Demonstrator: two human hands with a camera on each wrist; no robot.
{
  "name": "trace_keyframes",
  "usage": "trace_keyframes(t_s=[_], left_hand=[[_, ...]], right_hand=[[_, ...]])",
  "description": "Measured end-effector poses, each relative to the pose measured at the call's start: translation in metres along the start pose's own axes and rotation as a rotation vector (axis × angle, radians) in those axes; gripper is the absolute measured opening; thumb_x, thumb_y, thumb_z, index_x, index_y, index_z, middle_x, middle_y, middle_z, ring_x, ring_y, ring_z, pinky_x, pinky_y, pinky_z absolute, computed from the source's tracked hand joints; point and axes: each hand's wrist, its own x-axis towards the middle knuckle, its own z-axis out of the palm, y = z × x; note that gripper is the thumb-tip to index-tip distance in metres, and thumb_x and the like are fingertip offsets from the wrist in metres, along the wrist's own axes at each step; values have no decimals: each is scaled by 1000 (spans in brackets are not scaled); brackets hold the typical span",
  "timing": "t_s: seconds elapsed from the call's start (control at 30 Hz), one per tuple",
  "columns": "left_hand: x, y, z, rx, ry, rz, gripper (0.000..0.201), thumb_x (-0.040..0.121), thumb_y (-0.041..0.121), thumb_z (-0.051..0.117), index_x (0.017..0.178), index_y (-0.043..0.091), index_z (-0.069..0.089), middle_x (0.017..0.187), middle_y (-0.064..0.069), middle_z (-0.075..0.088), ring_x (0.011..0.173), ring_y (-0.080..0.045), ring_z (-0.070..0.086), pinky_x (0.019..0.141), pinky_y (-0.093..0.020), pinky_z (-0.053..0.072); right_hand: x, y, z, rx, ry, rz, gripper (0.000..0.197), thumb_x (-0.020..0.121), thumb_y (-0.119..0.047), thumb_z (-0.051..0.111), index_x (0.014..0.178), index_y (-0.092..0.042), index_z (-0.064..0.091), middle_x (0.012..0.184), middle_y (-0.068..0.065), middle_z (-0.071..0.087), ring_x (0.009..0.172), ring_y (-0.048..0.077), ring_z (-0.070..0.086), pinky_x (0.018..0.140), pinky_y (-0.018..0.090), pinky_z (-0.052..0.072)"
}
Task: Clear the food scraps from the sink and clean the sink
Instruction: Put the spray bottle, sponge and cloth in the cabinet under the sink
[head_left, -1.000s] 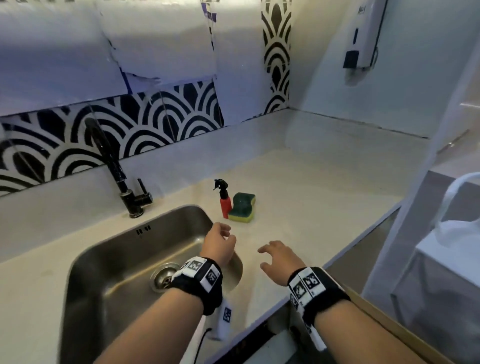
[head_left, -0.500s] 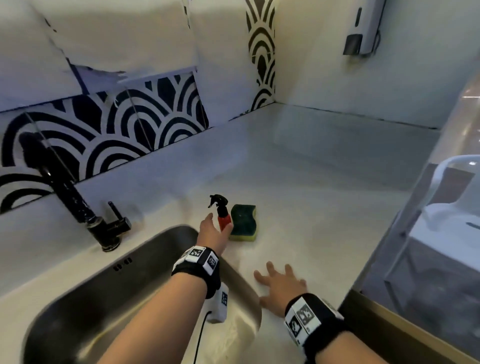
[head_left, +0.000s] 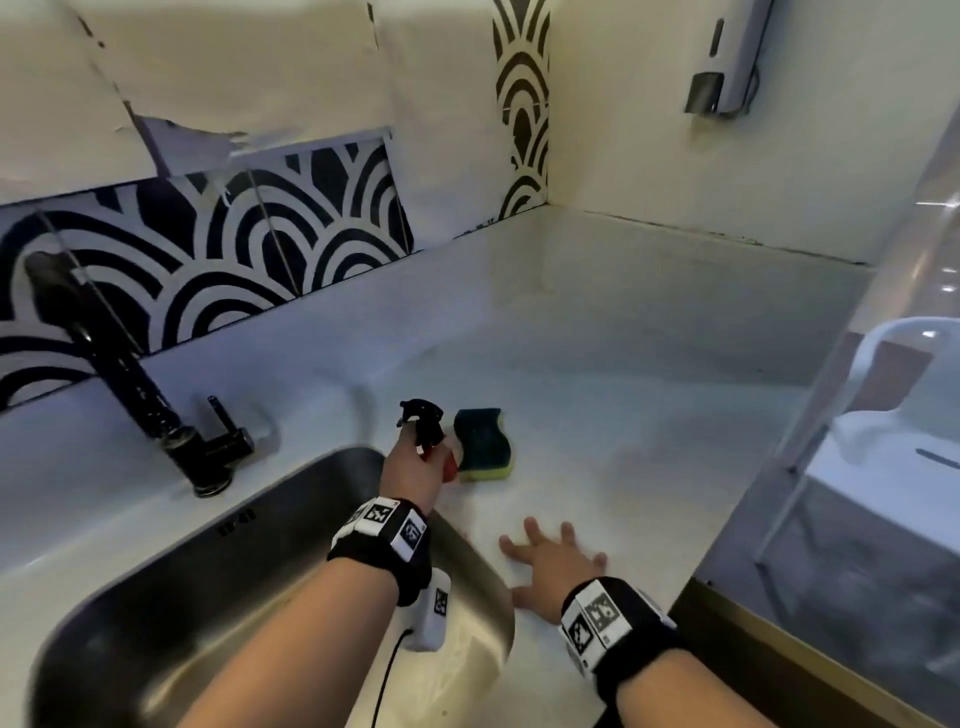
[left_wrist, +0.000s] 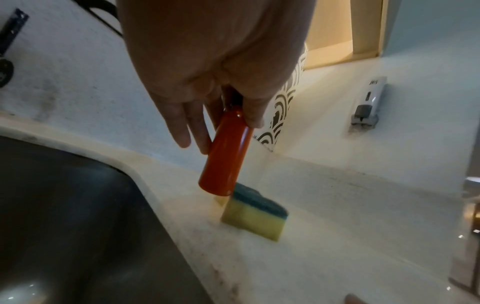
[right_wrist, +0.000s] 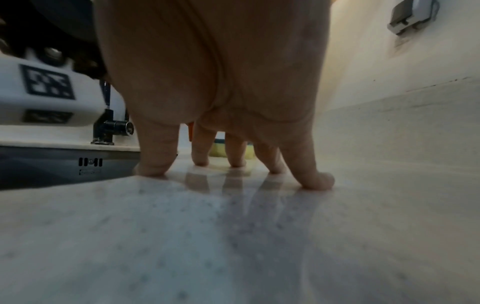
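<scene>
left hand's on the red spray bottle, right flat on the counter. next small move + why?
Probably carry the spray bottle over the sink and aim its black nozzle into the basin. The left hand grips it, tilted, base off the counter; the sponge lies untouched, the right hand braces flat.

Kitchen: sink (head_left: 156, 597), faucet (head_left: 130, 395), countertop (head_left: 623, 415).

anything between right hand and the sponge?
Nothing: bare countertop between the right hand and the sponge in the head view; the right wrist view agrees.
</scene>
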Motion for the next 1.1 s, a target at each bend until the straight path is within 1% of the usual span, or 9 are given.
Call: trace_keyframes(t_s=[0.17,0.23,0.33,0.5,0.6,0.73,0.83,0.9,1.1], left_hand=[[-63,14,-23,-100,-42,14,38,89,34,61,123,19,53,107,2,60,95,-15,54,85,-24,38],[-91,14,-23,-50,-96,12,37,88,38,62,121,23,54,107,4,63,94,-12,57,84,-25,40],[-137,13,-15,-2,-148,23,33,86,39,64,116,28,56,103,8,65,92,-8,60,81,-23,44],[-210,26,1,-67,-131,58,25,85,26,68,109,25,59,89,9,67,79,1,62,64,-1,42],[-246,22,8,-24,-157,73,31,84,31,68,114,26,62,98,14,67,86,4,62,71,-2,44],[-282,4,2,213,-268,59,43,85,45,62,126,30,56,123,17,54,110,-2,55,94,-21,44],[-296,-29,-3,605,-341,101,57,88,59,35,137,31,46,146,11,39,135,-7,36,109,-20,27],[-304,-51,-2,700,-363,128,76,79,64,11,140,31,42,152,5,33,140,-10,29,111,-24,26],[-305,-67,0,749,-254,191,54,89,39,31,142,36,37,154,9,28,143,-15,26,113,-37,29]], right_hand=[[-17,2,6,243,206,-28,64,88,-45,54,145,-39,26,157,-7,21,145,24,17,115,54,19],[-32,3,8,455,329,-117,65,87,-44,57,145,-35,28,151,-4,35,135,19,38,112,41,32],[-64,-1,13,576,415,-303,71,85,-40,63,146,-32,27,145,-6,39,130,16,43,106,32,38],[-111,7,31,639,421,-407,52,84,-19,62,131,-30,43,114,-6,58,105,15,60,89,29,49],[-133,28,52,620,403,-432,49,85,-14,59,131,-26,46,115,-2,57,104,17,60,86,26,47],[-158,57,81,660,396,-436,36,87,-20,64,120,-26,52,104,-4,53,94,12,57,78,16,41],[-168,91,114,667,369,-402,34,84,-28,68,113,-32,50,105,-4,56,97,13,58,84,26,47],[-171,113,139,673,308,-370,36,84,-27,69,115,-32,51,109,-2,58,99,14,60,81,19,47],[-150,135,205,594,85,-297,44,87,-17,66,129,-16,52,120,2,54,110,13,54,84,11,39]])
